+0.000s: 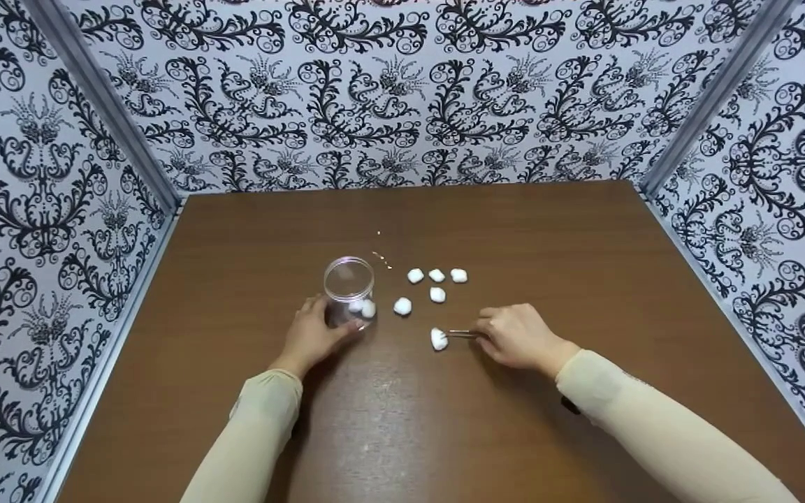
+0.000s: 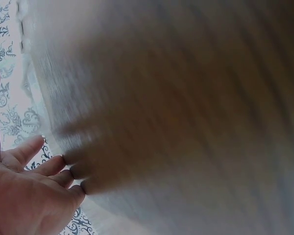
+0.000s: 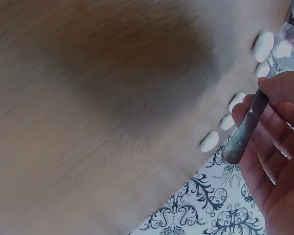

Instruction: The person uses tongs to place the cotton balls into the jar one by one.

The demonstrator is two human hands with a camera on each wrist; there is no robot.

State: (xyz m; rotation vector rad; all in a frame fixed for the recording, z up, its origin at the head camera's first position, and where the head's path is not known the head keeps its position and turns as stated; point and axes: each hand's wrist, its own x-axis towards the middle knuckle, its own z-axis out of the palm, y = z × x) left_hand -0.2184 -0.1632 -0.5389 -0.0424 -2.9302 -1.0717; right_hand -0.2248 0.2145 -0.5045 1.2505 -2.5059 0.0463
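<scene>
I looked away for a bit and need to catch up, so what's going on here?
A person's left hand holds a clear jar upright on the brown table, with at least two white balls inside. The right hand grips metal tweezers, their tips at another white ball; whether it is lifted off the table, I can't tell. Five more white balls lie on the table, to the right of the jar.
</scene>
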